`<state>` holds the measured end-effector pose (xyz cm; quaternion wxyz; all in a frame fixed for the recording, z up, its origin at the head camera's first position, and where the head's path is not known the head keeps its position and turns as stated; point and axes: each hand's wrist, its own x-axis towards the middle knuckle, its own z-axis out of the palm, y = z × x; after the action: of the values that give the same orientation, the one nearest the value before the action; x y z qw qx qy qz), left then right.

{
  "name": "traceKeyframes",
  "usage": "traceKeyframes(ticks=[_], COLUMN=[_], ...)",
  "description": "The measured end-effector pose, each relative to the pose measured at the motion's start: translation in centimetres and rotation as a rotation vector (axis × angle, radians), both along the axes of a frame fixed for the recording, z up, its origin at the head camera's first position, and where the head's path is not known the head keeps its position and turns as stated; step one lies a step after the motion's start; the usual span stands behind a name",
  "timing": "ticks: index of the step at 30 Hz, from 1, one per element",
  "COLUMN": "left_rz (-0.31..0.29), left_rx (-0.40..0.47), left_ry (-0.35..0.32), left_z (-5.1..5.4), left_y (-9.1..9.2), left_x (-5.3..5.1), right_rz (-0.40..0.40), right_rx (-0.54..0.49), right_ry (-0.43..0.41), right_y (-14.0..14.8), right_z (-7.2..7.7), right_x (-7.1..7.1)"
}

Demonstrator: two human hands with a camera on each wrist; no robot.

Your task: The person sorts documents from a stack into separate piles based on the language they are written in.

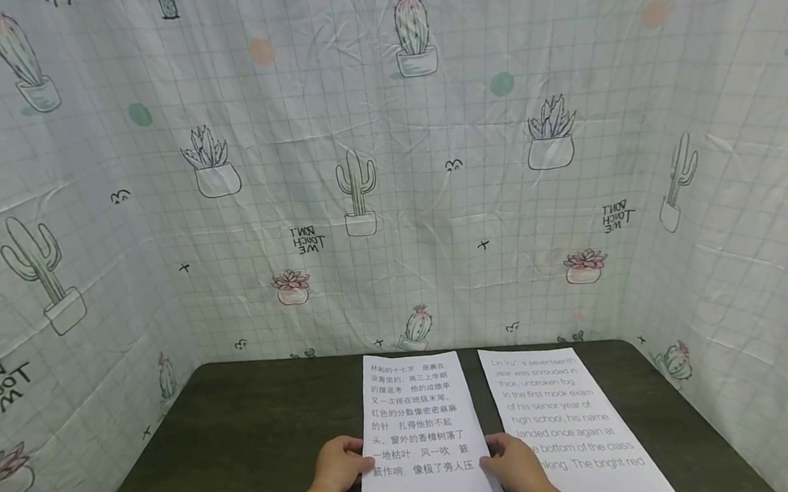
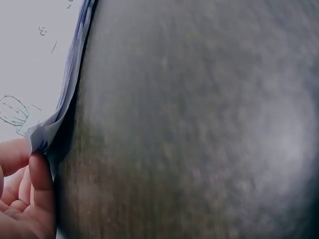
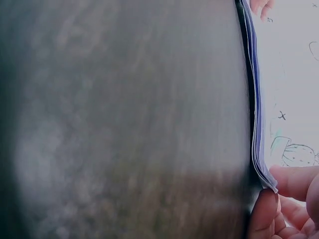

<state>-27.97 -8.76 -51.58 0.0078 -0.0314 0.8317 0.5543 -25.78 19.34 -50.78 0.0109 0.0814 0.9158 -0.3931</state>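
Observation:
A stack of white paper [image 1: 418, 422] printed with Chinese text lies upright to me on the dark table. My left hand [image 1: 338, 465] holds its left edge near the lower part, and my right hand [image 1: 518, 464] holds the right edge at about the same height. In the left wrist view, thumb and finger of the left hand [image 2: 27, 191] pinch the bent edge of the paper [image 2: 45, 132]. The right wrist view has the right hand [image 3: 289, 204] pinching several layered sheets [image 3: 258, 114] at their edge.
To the right lies a white page [image 1: 574, 417] with large English text, its lower left part hidden behind my right hand. The dark wooden table [image 1: 243, 443] ends at a pale curtain [image 1: 404, 199] printed with cacti, which closes in the back and both sides.

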Motion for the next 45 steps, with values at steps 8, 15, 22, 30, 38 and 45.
traceKeyframes(ticks=[8,15,22,30,38,45], left_rz=[0.040,0.084,0.045,-0.158,-0.188,-0.192], left_rx=[0.007,-0.117,0.022,0.289,0.409,0.484], left_ry=[-0.016,0.111,0.071,-0.057,-0.088,-0.076], left_z=[0.1,-0.2,-0.4,-1.0,-0.5,0.1], left_y=[0.0,0.2,0.4,-0.5,-0.8,-0.9], left_x=[0.0,-0.1,-0.5,-0.9,-1.0,-1.1], right_rz=[-0.012,-0.010,-0.016,-0.042,-0.067,-0.113], right_rx=[0.001,0.008,-0.037,-0.112,-0.148,-0.213], right_ry=[0.010,-0.012,-0.017,-0.028,-0.010,0.021], right_y=[0.0,0.0,0.0,0.3,0.6,0.6], right_z=[-0.2,-0.1,-0.1,-0.4,0.2,1.2], right_x=[-0.1,0.0,0.1,0.0,0.0,-0.4])
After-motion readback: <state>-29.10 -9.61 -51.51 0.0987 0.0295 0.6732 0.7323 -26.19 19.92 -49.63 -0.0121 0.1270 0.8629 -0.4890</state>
